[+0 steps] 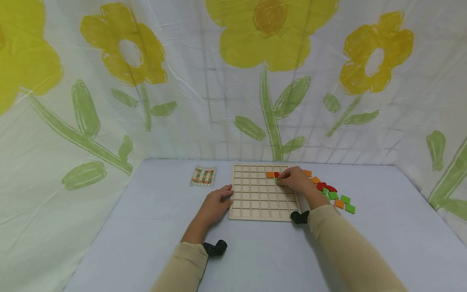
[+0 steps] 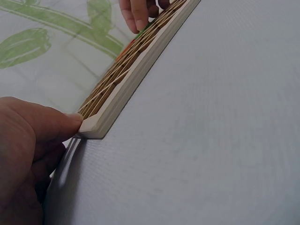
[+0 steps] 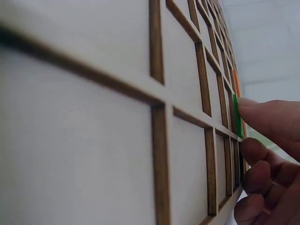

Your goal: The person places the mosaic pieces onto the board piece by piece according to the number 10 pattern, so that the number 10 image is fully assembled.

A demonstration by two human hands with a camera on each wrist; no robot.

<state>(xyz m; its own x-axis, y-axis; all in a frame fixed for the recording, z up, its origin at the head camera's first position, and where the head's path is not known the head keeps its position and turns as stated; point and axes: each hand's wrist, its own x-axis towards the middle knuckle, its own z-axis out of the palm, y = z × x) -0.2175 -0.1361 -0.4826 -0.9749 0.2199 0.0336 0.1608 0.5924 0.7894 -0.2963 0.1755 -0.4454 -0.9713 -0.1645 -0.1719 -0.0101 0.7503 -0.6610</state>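
Observation:
A wooden grid board (image 1: 251,195) lies flat on the table, its raised strips forming square cells. My left hand (image 1: 215,205) rests at its left edge, and in the left wrist view the thumb (image 2: 58,123) touches the rim near a corner. Over the upper right cells, my right hand (image 1: 297,181) pinches a green square tile (image 1: 277,181); the right wrist view shows the thumb (image 3: 262,115) against this tile, low at the board. Just beyond it, an orange tile (image 1: 270,174) and a red tile (image 1: 277,174), partly covered by the fingers, sit in cells.
Right of the board lie loose tiles: several green ones (image 1: 333,195), orange ones (image 1: 339,204) and red curved ones (image 1: 331,189), some partly behind the right forearm. A small card with a coloured grid pattern (image 1: 203,177) lies left of the board. A flower-painted curtain (image 1: 182,134) hangs behind the table.

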